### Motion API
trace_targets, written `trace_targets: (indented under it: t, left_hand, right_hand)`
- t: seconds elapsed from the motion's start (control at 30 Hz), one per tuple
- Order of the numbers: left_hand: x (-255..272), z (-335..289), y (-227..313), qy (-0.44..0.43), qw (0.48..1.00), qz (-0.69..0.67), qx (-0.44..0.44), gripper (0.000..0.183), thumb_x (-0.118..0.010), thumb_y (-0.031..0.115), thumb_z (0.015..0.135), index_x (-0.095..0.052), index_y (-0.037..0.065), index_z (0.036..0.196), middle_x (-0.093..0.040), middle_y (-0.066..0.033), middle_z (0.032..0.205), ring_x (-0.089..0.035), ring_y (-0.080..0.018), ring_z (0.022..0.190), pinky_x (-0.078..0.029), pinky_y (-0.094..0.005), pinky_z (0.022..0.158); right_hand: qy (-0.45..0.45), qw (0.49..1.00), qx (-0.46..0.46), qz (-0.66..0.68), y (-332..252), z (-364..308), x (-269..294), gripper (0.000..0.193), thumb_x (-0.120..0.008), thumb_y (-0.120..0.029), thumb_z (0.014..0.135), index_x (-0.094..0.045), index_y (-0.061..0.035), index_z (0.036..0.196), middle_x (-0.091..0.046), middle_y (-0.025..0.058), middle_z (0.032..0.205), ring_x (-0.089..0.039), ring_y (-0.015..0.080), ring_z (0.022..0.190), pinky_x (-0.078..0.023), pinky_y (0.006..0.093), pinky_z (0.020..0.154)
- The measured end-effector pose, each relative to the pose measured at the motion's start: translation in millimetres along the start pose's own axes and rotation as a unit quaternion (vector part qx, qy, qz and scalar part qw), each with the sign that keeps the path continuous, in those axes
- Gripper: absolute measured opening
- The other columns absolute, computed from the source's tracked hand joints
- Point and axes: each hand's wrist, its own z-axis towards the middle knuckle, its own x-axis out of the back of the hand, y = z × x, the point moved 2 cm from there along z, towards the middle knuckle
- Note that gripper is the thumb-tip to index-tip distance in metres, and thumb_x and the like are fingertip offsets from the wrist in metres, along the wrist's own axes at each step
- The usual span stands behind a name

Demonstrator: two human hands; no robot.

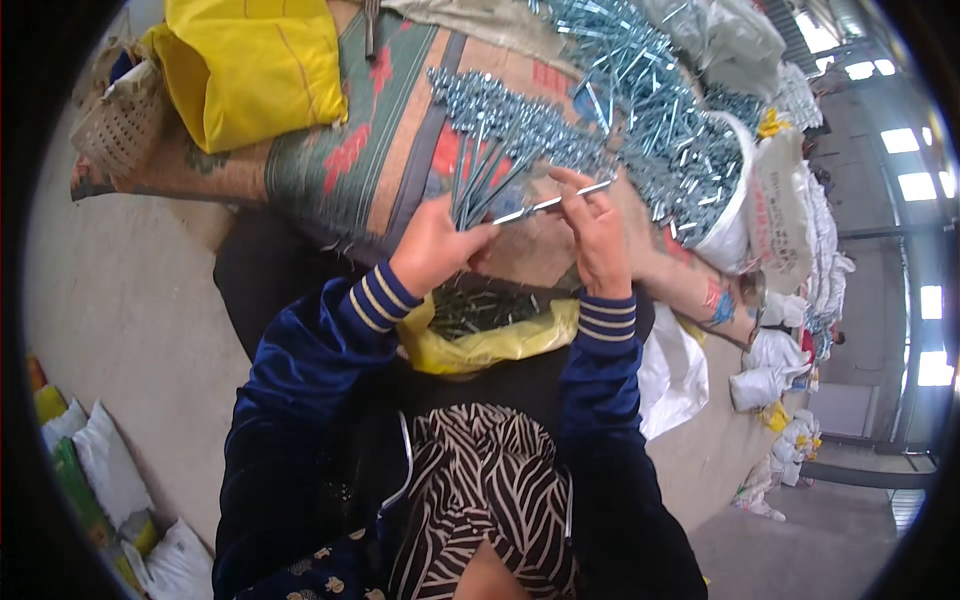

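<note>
My left hand [435, 245] is closed around a bundle of long thin metal bolts [478, 180], which fan out away from me. Between my two hands lies one more bolt [543, 206], held nearly level, with a wider, shiny sleeve-like section along it. The fingers of my right hand [600, 235] pinch its right end. Just beyond my hands, a heap of small shiny metal pieces [500, 112], possibly nuts, spreads over the patterned cloth [400, 130]. Below my hands, an open yellow bag [490, 350] at my lap contains dark, thin metal pieces.
A large heap of long bolts [610, 50] lies at the far side. Short metal pieces [690, 165] spill from a white sack [735, 225] on the right. At the far left are a yellow bag [255, 75] and a perforated basket [120, 125]. Filled sacks [110, 460] lie lower left.
</note>
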Motion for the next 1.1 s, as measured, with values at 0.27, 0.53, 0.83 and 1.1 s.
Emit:
trace_targets:
  t: [0.27,0.53,0.83,1.1]
  left_hand:
    - [-8,-6,1,-0.005,0.999,-0.002,0.040,0.012,-0.064,0.010,0.086,-0.058,0.001,0.090,-0.059,-0.0021,0.063,-0.057,-0.0087,0.053,-0.040,-0.0203,0.043]
    - [2,-8,-2,0.026,0.994,0.013,0.110,0.026,-0.063,0.027,0.089,-0.057,0.006,0.076,-0.053,0.0013,0.060,-0.047,-0.0060,0.046,-0.034,-0.0211,0.039]
    - [2,7,-1,-0.030,0.958,-0.144,0.245,0.019,-0.063,0.022,0.089,-0.058,0.004,0.094,-0.053,0.0007,0.062,-0.041,-0.0054,0.043,-0.029,-0.0190,0.037]
    - [1,10,3,-0.048,0.944,-0.196,0.262,0.022,-0.060,0.020,0.090,-0.057,0.000,0.098,-0.051,0.0008,0.063,-0.041,-0.0046,0.044,-0.029,-0.0176,0.037]
  right_hand:
    - [-0.108,0.985,-0.111,0.071,8,-14,1,0.020,-0.069,-0.016,0.084,-0.065,-0.0006,0.097,-0.059,-0.0033,0.070,-0.051,0.0039,0.058,-0.041,0.0194,0.052]
    - [-0.218,0.948,-0.126,-0.193,-18,-11,27,0.023,-0.068,-0.016,0.083,-0.065,0.0014,0.099,-0.063,-0.0001,0.084,-0.056,0.0076,0.071,-0.044,0.0228,0.061]
    - [0.034,0.764,0.213,-0.608,99,128,115,0.019,-0.066,-0.017,0.075,-0.068,-0.0127,0.093,-0.062,0.0084,0.106,-0.054,0.0314,0.100,-0.043,0.0427,0.086]
    - [0.028,0.996,-0.058,-0.055,64,105,100,0.016,-0.064,-0.010,0.087,-0.062,0.0009,0.099,-0.066,0.0076,0.094,-0.064,0.0142,0.076,-0.052,0.0257,0.063]
